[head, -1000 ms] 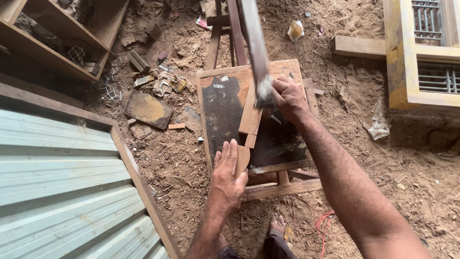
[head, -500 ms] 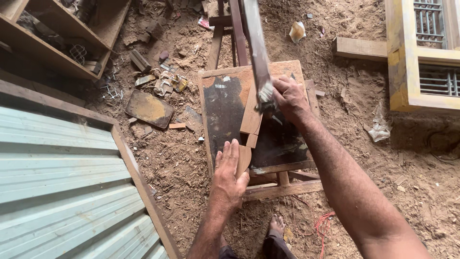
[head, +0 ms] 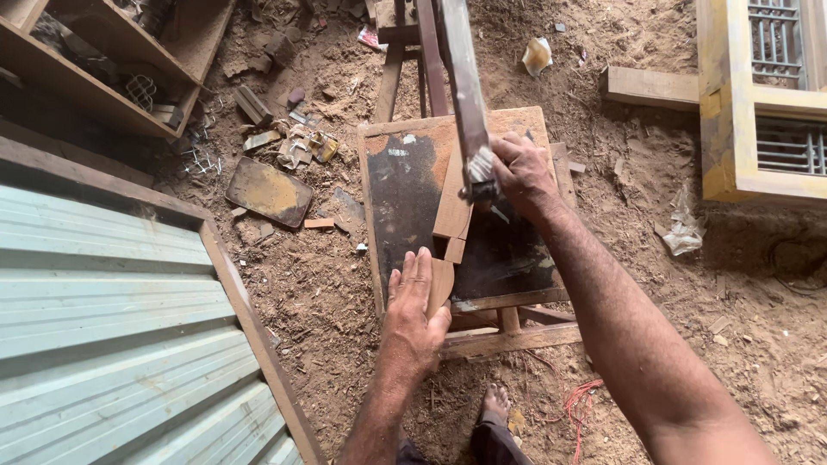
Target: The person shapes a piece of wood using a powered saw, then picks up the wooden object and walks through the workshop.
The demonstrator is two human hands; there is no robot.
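Underfoot, sawdust and wood scraps cover the dirt floor around a dark, worn work board on a wooden stand. Flat on it, the left hand, fingers together, presses a shaped wooden piece; the right hand is clenched round a long saw-like tool. Corrugated sheeting lies left.

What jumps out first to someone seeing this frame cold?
Centre frame, a dark worn work table stands on a sawdust floor with a shaped wooden piece on it. The left hand presses flat on the piece's near end; the right hand grips it beside the upright saw blade. Pale corrugated sheeting fills the lower left.
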